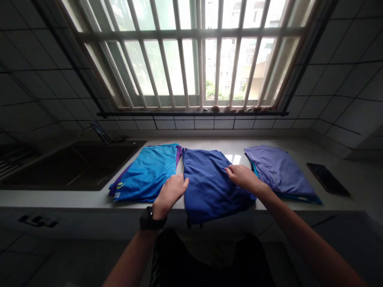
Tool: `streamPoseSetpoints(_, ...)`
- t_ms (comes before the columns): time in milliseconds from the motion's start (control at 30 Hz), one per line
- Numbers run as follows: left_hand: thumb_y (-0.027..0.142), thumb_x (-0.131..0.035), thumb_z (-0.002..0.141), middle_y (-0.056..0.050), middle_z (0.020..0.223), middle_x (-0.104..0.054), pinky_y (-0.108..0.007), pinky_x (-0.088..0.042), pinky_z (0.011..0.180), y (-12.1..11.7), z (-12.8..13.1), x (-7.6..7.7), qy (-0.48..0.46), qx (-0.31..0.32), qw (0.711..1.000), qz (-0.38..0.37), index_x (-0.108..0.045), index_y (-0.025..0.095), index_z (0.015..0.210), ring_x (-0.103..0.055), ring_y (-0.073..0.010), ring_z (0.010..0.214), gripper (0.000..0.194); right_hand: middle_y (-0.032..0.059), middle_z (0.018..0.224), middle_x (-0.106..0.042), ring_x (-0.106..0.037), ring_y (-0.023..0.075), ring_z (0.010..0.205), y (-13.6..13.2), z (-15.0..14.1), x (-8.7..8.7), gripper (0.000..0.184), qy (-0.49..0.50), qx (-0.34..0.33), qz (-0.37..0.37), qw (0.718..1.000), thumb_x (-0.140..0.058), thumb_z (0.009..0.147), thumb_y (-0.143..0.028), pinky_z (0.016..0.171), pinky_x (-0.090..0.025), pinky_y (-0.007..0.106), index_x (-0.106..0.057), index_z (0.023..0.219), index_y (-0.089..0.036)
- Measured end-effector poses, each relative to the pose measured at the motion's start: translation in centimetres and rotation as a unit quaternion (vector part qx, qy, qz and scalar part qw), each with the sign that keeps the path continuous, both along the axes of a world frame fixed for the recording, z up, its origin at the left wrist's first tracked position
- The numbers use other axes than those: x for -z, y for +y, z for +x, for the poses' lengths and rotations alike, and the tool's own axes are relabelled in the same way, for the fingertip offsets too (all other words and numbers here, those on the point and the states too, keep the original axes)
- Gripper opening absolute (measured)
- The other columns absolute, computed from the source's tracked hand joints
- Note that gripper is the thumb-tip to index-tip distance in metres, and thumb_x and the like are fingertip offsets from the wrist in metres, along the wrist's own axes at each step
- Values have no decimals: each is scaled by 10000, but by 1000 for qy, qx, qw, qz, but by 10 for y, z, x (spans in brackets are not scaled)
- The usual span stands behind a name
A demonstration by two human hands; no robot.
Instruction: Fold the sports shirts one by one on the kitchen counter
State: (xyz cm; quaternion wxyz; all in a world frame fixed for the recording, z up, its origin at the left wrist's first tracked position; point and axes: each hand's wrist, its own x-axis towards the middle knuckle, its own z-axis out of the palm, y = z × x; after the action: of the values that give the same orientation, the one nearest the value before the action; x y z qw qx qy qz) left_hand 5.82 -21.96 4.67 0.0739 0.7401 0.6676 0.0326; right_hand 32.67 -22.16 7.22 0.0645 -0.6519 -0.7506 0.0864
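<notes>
A dark blue folded garment (206, 187) lies at the middle of the counter, its lower part hanging over the front edge. At its left edge, my left hand (171, 193) is closed, the thumb reaching over the cloth; the other fingertips are partly hidden. My right hand (243, 177) pinches the same garment near its upper right side. Close by on the left sits a folded bright blue garment (149, 171) with a yellow-green mark, purple cloth showing beneath it. Over on the right is a folded lavender garment (277, 169) on top of light blue cloth.
The pale counter (203, 137) runs below a barred window (197, 35). A dark sink (74, 167) with a faucet (100, 132) is set into its left part. A dark phone (327, 178) lies at the right. Cabinet fronts (89, 221) stand below.
</notes>
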Motion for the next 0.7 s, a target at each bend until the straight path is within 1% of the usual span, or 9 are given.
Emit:
streamPoseSetpoints(100, 481, -503, 1015, -228, 960, -758, -367, -523, 801, -42, 6, -1, -4, -56, 993, -107, -747, 112, 918, -745, -336, 936, 453, 217, 1227, -751, -693, 300, 1188, 60, 14, 2, 396, 37, 96, -7, 995, -465, 1049, -347, 896, -487, 289, -734, 1188, -92)
streamPoseSetpoints(200, 560, -542, 975, -169, 762, -735, -349, -507, 739, -76, 3, 14, -100, -72, 981, -153, -711, 170, 700, -737, -312, 786, 506, 216, 1105, -776, -716, 313, 1102, 103, 16, 10, 400, 107, 130, -76, 983, -629, 981, -420, 853, -514, 290, -751, 1116, -64)
streamPoseSetpoints(300, 652, -704, 828, -110, 666, -705, -330, -494, 688, -99, 1, 47, -256, -98, 947, -169, -663, 225, 573, -701, -284, 686, 499, 156, 903, -779, -736, 323, 962, 122, 8, 19, 443, 201, 144, -92, 965, -826, 814, -511, 801, -549, 322, -770, 966, -99)
streamPoseSetpoints(400, 660, -812, 710, -104, 748, -751, -340, -517, 761, -112, 11, 86, -409, -127, 890, -155, -701, 232, 607, -719, -303, 791, 454, 115, 819, -762, -736, 332, 930, 124, -5, 27, 407, 265, 137, -100, 949, -902, 714, -500, 811, -577, 359, -768, 864, -145)
streamPoseSetpoints(467, 611, -890, 639, -125, 867, -789, -354, -535, 857, -119, 24, 106, -539, -149, 814, -157, -772, 196, 760, -735, -322, 919, 448, 102, 849, -771, -734, 331, 982, 119, -13, 31, 332, 300, 121, -91, 942, -898, 720, -438, 859, -585, 365, -775, 875, -171)
streamPoseSetpoints(533, 531, -965, 565, -139, 990, -799, -356, -542, 926, -127, 37, 119, -680, -161, 697, -158, -792, 165, 915, -733, -319, 1021, 535, 88, 927, -788, -728, 320, 1045, 112, -18, 33, 269, 336, 106, -75, 933, -877, 731, -338, 913, -583, 354, -781, 931, -186)
streamPoseSetpoints(600, 442, -1007, 530, -117, 1026, -794, -346, -550, 959, -135, 48, 125, -788, -184, 571, -141, -781, 164, 951, -735, -287, 1040, 553, 67, 1001, -797, -731, 288, 1053, 105, -19, 33, 274, 387, 99, -80, 913, -839, 735, -241, 939, -582, 331, -773, 997, -193)
streamPoseSetpoints(667, 349, -1016, 547, -70, 984, -787, -337, -558, 974, -142, 56, 126, -849, -222, 463, -120, -761, 178, 892, -744, -239, 995, 462, 44, 1009, -801, -748, 244, 972, 98, -18, 33, 310, 468, 101, -108, 872, -796, 749, -192, 913, -600, 320, -752, 1056, -201)
streamPoseSetpoints(700, 311, -1010, 568, -52, 954, -782, -332, -564, 967, -144, 60, 126, -865, -245, 420, -124, -749, 182, 862, -747, -218, 960, 414, 40, 989, -802, -753, 225, 913, 95, -16, 32, 308, 511, 106, -133, 843, -778, 766, -191, 888, -613, 323, -742, 1072, -202)
